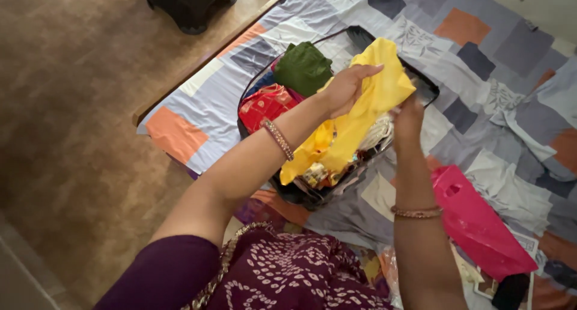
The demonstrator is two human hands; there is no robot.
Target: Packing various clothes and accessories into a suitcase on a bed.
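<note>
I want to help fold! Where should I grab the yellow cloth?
Probably grab the yellow cloth by its loose lower end, coming from the near side. The left hand and right hand already hold the top, and the rest hangs free over the open bag.

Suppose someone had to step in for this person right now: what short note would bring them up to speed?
Left hand: grips the yellow cloth at its upper part, held over the open bag.
Right hand: holds the cloth's right edge from below.
In the bag, on the patchwork bedspread: folded green cloth, folded red cloth, and some smaller items I can't make out.
Pink plastic bag lies on the bed, outside, to the right.
Done: green and red pieces lie folded inside.
Left: the yellow cloth hangs loose, not yet folded or put in.
</note>
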